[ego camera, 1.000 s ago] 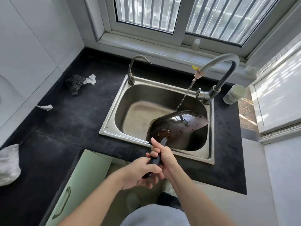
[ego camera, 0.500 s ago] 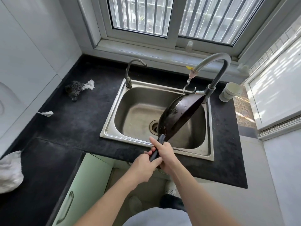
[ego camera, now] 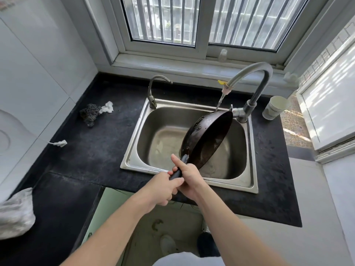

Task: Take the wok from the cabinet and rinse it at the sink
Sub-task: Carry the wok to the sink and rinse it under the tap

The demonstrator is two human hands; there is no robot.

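Wok (ego camera: 207, 139) – dark, round, wet inside; held tilted steeply on edge above the right half of the sink (ego camera: 252, 154), its upper rim just beside the base of the faucet (ego camera: 255, 77).
Water stream (ego camera: 221, 100) – falls from the faucet spout onto the wok's upper rim.
Wok handle (ego camera: 179, 167) – black, pointing toward the person.
Right hand (ego camera: 189, 178) – wrapped around the handle nearest the pan, thumb laid straight along it.
Left hand (ego camera: 161, 187) – clenched around the handle's end, touching the right hand.
Second tap (ego camera: 153, 91) – small, at the sink's far left corner.
Counter (ego camera: 96, 146) – black; bears a dark scouring pad (ego camera: 89, 114) with a white scrap (ego camera: 107, 107) touching it, and stacked pale cups (ego camera: 274, 108) right of the faucet.
Wall tile, top left – faint reddish marking (ego camera: 4, 4), too blurred to read.
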